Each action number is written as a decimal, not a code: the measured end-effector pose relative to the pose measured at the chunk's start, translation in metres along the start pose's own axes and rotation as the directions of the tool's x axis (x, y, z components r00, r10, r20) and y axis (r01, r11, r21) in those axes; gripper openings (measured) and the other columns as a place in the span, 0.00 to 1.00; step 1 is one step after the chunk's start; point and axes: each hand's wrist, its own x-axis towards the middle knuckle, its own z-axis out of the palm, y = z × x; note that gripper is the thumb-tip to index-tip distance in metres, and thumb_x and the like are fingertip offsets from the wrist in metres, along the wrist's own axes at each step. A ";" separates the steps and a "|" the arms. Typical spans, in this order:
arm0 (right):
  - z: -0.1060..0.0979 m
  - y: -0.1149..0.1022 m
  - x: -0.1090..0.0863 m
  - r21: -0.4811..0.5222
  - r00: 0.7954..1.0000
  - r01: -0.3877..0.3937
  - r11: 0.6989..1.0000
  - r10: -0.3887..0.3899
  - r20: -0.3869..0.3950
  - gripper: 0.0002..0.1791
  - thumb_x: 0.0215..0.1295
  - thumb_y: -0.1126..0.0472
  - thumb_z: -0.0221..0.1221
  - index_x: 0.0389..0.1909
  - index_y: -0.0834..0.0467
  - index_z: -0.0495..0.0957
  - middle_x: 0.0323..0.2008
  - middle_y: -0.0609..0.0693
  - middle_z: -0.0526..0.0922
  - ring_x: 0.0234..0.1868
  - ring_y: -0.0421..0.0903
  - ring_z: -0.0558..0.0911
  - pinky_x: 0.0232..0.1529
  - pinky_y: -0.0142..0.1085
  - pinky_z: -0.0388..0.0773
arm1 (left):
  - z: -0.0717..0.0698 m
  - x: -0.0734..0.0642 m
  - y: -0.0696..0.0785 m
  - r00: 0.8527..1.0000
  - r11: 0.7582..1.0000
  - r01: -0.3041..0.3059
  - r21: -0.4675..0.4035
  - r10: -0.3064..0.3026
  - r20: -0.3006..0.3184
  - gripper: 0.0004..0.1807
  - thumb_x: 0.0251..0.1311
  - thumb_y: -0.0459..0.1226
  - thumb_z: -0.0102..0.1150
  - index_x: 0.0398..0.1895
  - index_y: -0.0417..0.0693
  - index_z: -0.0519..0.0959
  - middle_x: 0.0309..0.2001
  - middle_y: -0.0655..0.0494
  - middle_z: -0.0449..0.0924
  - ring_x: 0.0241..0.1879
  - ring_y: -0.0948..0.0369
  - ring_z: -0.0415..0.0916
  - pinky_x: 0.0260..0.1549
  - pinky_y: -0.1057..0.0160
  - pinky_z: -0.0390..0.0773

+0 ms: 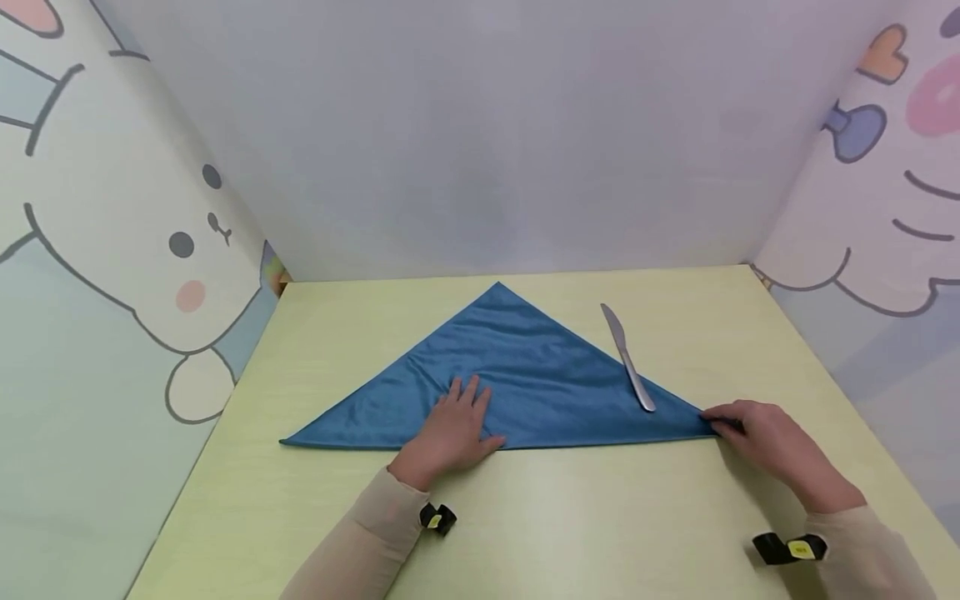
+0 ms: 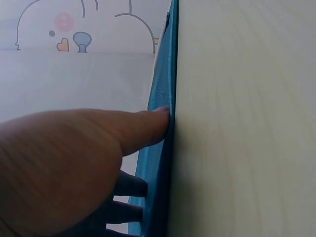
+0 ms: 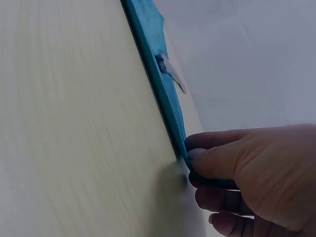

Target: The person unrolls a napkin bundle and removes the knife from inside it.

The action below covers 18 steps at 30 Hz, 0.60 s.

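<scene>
A blue cloth napkin (image 1: 540, 383), folded into a triangle, lies on the table with its peak at the back and its long folded edge toward me. My left hand (image 1: 453, 425) rests on it left of the middle, fingers spread and straight, thumb along the front edge. At the right corner my right hand (image 1: 761, 437) pinches the napkin tip between thumb and fingers, which the right wrist view also shows. A silver table knife (image 1: 628, 358) lies slanted across the napkin's right slope, its handle on the cloth and its blade on the table behind.
The pale yellow table (image 1: 585, 525) ends at a plain grey-white panel (image 1: 510, 150) at the back. Side panels with cartoon animals, including a white one (image 1: 142, 192) on the left, flank it. Black wrist straps (image 1: 437, 518) sit at both sleeves.
</scene>
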 end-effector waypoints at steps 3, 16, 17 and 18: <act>-0.002 0.001 0.002 -0.008 1.000 0.002 1.000 -0.002 -0.007 0.11 0.54 0.70 0.66 0.40 0.59 0.86 0.34 0.52 0.86 0.37 0.55 0.84 0.37 0.51 0.78 | -0.002 0.000 0.000 1.000 1.000 0.000 -0.008 0.000 -0.004 0.45 0.64 0.61 0.49 0.75 0.42 0.54 0.74 0.40 0.46 0.72 0.38 0.43 0.63 0.42 0.59; -0.010 -0.015 0.008 -0.053 1.000 -0.018 0.998 0.017 -0.019 0.11 0.55 0.64 0.68 0.39 0.61 0.86 0.33 0.52 0.79 0.34 0.51 0.77 0.34 0.48 0.75 | -0.001 0.001 0.001 1.000 0.999 -0.001 -0.033 0.001 0.002 0.45 0.64 0.61 0.49 0.75 0.42 0.54 0.75 0.40 0.45 0.72 0.39 0.42 0.63 0.41 0.58; -0.011 -0.020 0.010 -0.039 0.999 -0.026 0.999 0.025 -0.034 0.12 0.56 0.62 0.67 0.41 0.62 0.86 0.34 0.53 0.80 0.35 0.52 0.78 0.35 0.49 0.76 | -0.001 0.000 0.000 1.000 0.999 0.002 -0.038 -0.002 -0.004 0.45 0.64 0.61 0.49 0.75 0.42 0.54 0.75 0.40 0.46 0.72 0.39 0.42 0.63 0.41 0.58; -0.012 -0.026 0.014 -0.016 0.998 -0.035 0.999 0.035 -0.047 0.13 0.58 0.60 0.67 0.42 0.62 0.85 0.35 0.54 0.81 0.36 0.52 0.78 0.36 0.50 0.76 | -0.001 0.000 -0.001 1.000 0.999 0.004 -0.042 -0.004 -0.011 0.44 0.64 0.61 0.50 0.74 0.43 0.55 0.74 0.40 0.46 0.72 0.39 0.42 0.63 0.40 0.57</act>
